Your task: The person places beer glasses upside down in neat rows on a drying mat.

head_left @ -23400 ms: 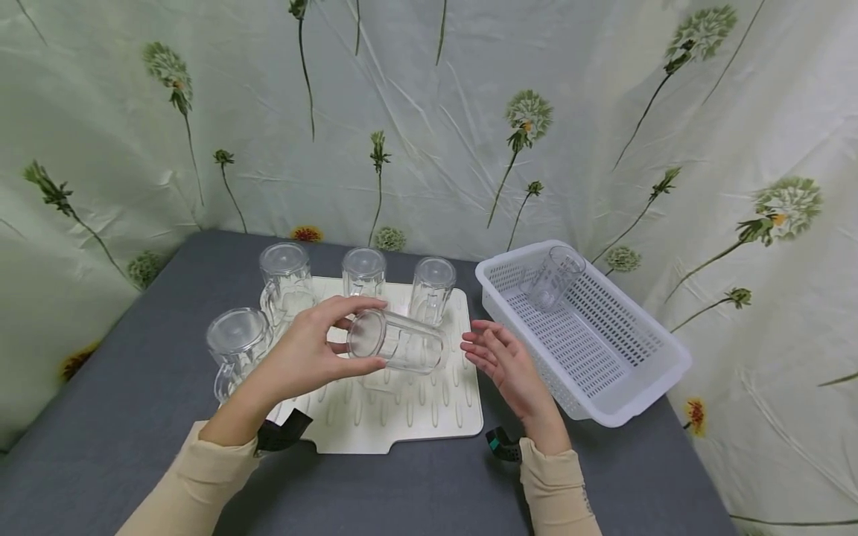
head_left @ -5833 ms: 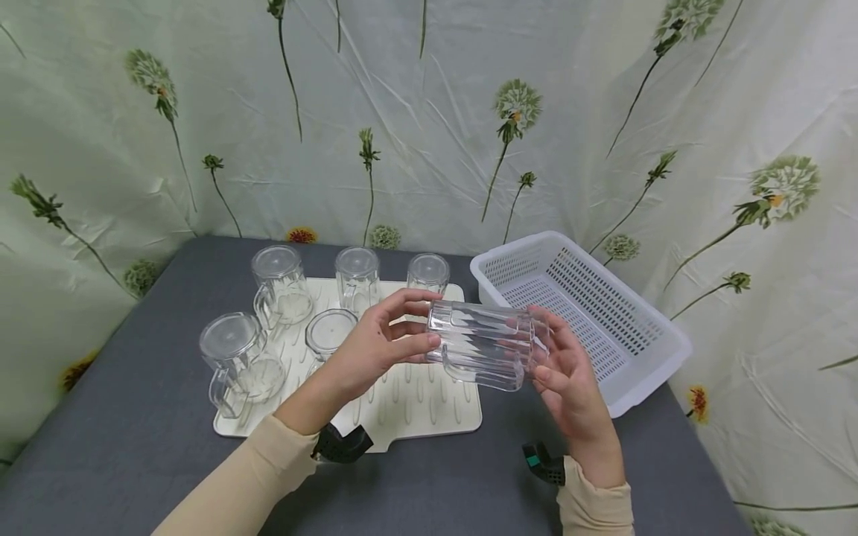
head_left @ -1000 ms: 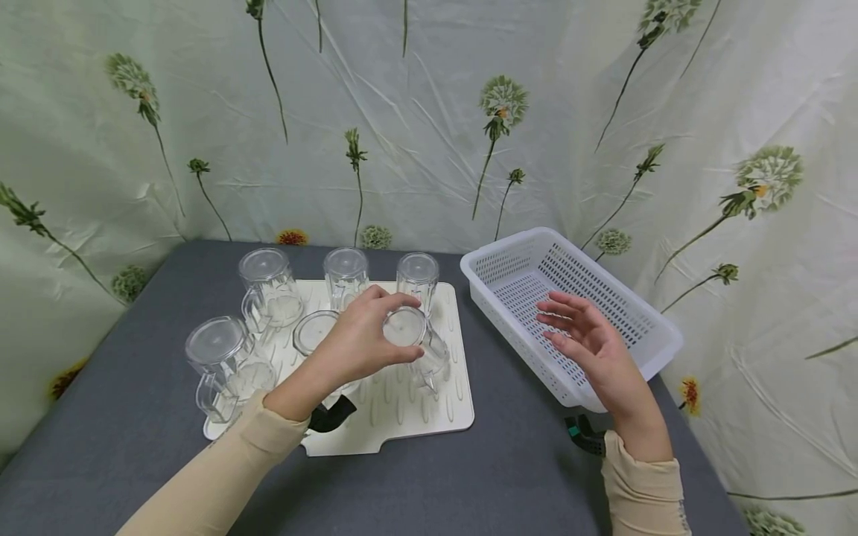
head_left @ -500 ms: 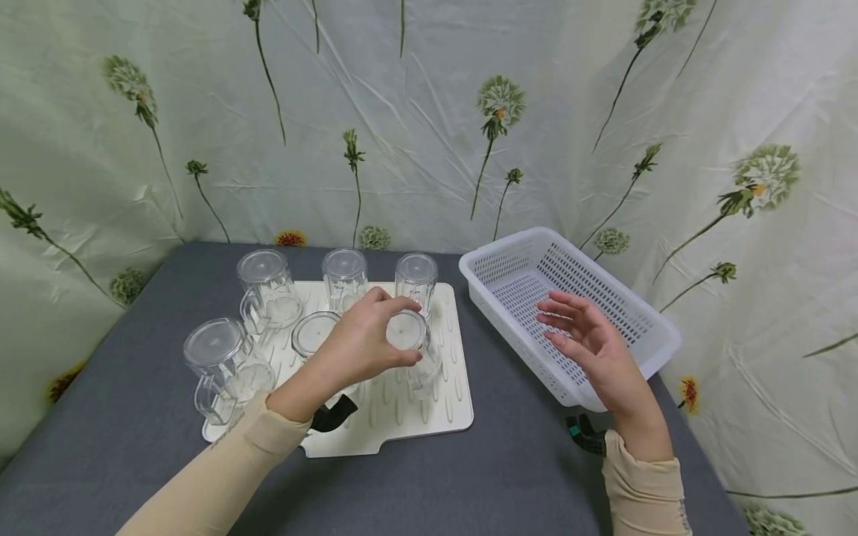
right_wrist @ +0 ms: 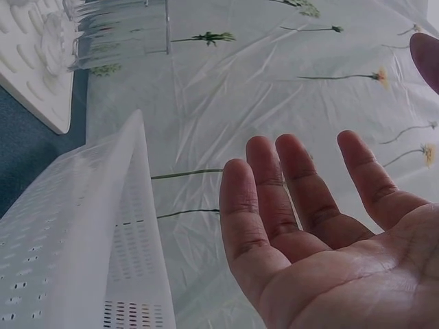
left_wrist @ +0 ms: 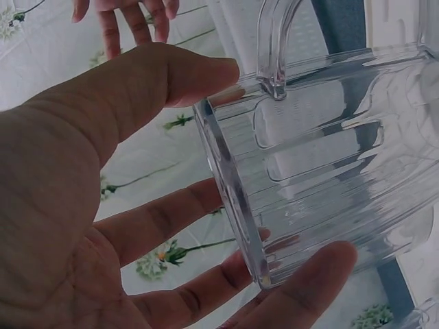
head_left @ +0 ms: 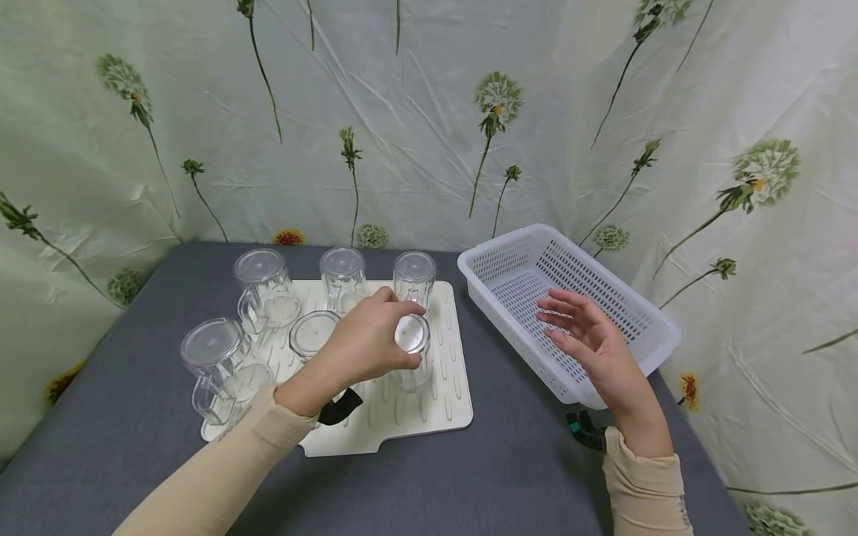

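My left hand grips a clear glass mug around its base end, thumb on one side and fingers on the other. The mug is upside down over the front right part of a white ridged drainer board. Its handle shows in the left wrist view, near my thumb. My right hand holds nothing. Its fingers are spread and relaxed, and it overlaps the near side of a white perforated basket in the head view.
Several more upside-down glass mugs stand on the board: one at the front left, one at the back left, others along the back and behind my left forearm. A grey cloth covers the table. A flowered curtain hangs behind.
A glass that lay in the basket long ago is gone from it. Over the last second the held mug has gone from tilted to nearly upright, upside down. My right hand has hardly moved.
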Demonstrator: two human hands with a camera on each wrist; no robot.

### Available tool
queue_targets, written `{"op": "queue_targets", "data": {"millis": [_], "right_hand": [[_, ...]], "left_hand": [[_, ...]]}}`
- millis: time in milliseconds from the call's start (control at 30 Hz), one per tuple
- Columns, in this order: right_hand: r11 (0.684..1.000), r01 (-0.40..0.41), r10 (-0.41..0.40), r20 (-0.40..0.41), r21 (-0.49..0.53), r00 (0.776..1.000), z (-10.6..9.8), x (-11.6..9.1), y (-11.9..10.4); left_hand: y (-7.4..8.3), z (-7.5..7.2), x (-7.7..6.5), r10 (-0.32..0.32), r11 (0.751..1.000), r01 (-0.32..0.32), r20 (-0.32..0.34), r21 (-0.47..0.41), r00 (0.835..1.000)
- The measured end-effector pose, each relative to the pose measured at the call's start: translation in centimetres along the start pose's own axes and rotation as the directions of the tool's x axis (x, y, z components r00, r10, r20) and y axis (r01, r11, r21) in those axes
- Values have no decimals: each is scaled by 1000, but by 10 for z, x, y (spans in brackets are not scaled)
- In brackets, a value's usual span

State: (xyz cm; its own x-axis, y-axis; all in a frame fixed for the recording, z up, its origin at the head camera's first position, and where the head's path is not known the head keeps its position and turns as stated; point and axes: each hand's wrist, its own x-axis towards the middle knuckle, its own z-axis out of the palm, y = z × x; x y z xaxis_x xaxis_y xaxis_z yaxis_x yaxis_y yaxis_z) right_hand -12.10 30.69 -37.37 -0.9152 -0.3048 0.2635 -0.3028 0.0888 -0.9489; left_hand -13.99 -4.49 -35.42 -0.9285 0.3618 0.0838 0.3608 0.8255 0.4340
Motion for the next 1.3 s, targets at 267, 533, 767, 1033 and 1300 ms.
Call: {"op": "queue_targets", "data": {"millis": [267, 533, 767, 1033, 1300], "right_hand": [[1000, 2, -2, 6, 0, 1000, 2, 1, 2], [1000, -3, 3, 7, -14, 1000, 3, 3, 3], [1000, -5, 5, 13, -13, 1000, 2, 4, 4], [999, -23, 23, 13, -26, 1000, 3, 3, 6], [997, -48, 49, 11, -59, 999, 5, 4, 4]], "left_hand": [[3, 0, 3, -13, 1000, 13, 21, 20, 1000], [5, 1, 2, -25, 1000, 24, 22, 19, 999], [7, 1, 3, -26, 999, 25, 31, 25, 999], [5, 3, 3, -39, 999, 39, 31, -6, 999], [4, 4, 2, -19, 999, 19, 13, -28, 1000]]}}
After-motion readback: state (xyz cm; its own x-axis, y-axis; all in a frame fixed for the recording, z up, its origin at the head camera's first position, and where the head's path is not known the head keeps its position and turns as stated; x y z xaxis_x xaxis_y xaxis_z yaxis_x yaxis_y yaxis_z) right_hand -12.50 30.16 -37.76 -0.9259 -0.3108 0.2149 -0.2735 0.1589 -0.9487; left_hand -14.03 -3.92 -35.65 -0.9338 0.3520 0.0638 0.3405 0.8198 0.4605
